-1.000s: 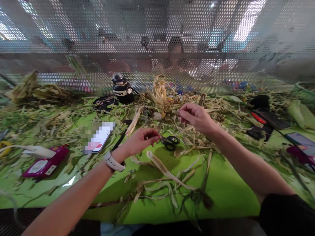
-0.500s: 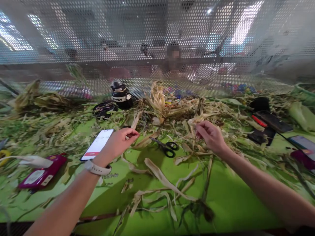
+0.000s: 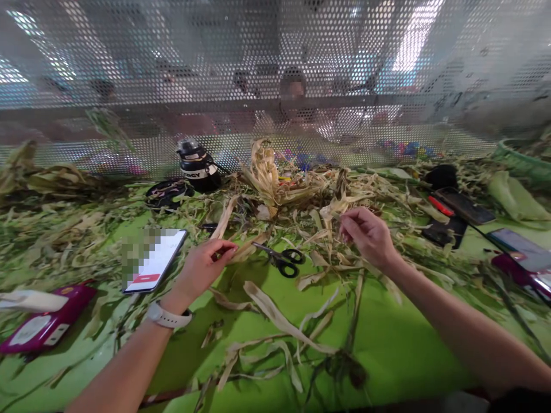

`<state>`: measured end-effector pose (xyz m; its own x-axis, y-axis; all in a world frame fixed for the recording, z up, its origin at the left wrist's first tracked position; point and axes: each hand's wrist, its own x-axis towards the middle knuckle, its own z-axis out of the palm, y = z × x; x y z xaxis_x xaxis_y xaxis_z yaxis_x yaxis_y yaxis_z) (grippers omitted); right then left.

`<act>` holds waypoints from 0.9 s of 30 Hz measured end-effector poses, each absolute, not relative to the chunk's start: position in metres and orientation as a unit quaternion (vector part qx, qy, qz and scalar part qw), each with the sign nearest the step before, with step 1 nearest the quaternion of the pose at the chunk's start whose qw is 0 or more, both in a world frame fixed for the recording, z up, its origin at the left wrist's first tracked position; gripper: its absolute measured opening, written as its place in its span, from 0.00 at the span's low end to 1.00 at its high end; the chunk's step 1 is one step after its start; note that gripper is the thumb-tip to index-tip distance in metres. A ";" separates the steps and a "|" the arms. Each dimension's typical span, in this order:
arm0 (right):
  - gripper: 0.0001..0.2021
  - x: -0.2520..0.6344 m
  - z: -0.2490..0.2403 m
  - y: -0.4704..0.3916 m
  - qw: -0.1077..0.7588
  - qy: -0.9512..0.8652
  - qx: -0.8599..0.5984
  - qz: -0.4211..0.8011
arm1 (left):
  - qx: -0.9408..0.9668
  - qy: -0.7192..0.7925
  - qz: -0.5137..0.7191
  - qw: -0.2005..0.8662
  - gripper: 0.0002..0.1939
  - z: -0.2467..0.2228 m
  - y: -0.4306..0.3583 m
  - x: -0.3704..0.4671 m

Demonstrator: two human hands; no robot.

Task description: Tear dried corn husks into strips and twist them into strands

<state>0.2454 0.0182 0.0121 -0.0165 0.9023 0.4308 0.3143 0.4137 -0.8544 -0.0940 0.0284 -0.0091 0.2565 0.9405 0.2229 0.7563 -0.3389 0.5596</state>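
Observation:
My left hand [image 3: 201,269], wearing a pale wristwatch [image 3: 167,315], hovers left of the black-handled scissors [image 3: 287,263]. Its thumb and fingers are pinched together; I cannot make out what, if anything, is between them. A dry corn husk strip [image 3: 249,248] lies right by those fingertips. On the other side, my right hand [image 3: 365,235] is closed in a pinch beside a crumpled dry husk [image 3: 331,215], and whatever it may hold is too small to tell. Several loose husk strips [image 3: 275,312] lie on the green tabletop [image 3: 400,332] between my forearms.
A lit phone [image 3: 161,261] and a magenta device [image 3: 47,321] sit at the left. Behind stand a black bottle [image 3: 198,166] and an upright husk bundle [image 3: 264,172]. Dark phones [image 3: 467,206] and a green basket [image 3: 525,163] are at right. A perforated metal screen [image 3: 258,57] closes the back.
The view has turned slightly right, so the table things appear further left. My left hand has lowered a little toward the husk strip. My right hand keeps its pinch beside the crumpled husk.

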 end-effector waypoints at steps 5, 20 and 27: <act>0.08 0.245 0.010 0.018 0.509 -0.666 -0.465 0.285 | 0.795 0.514 0.278 0.161 0.14 -0.010 0.023 -0.088; 0.10 0.241 0.008 0.017 0.478 -0.679 -0.475 0.293 | 0.883 0.294 0.120 0.346 0.13 -0.008 0.006 -0.068; 0.10 0.255 0.024 0.023 0.614 -0.578 -0.458 0.280 | 0.863 0.322 0.145 0.361 0.10 -0.009 0.009 -0.069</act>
<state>0.2549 0.0233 0.0236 0.1741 0.8741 0.4535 0.1866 0.4229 -0.8868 -0.0693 0.0086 -0.0085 0.7509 0.6602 0.0179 0.4514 -0.5328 0.7158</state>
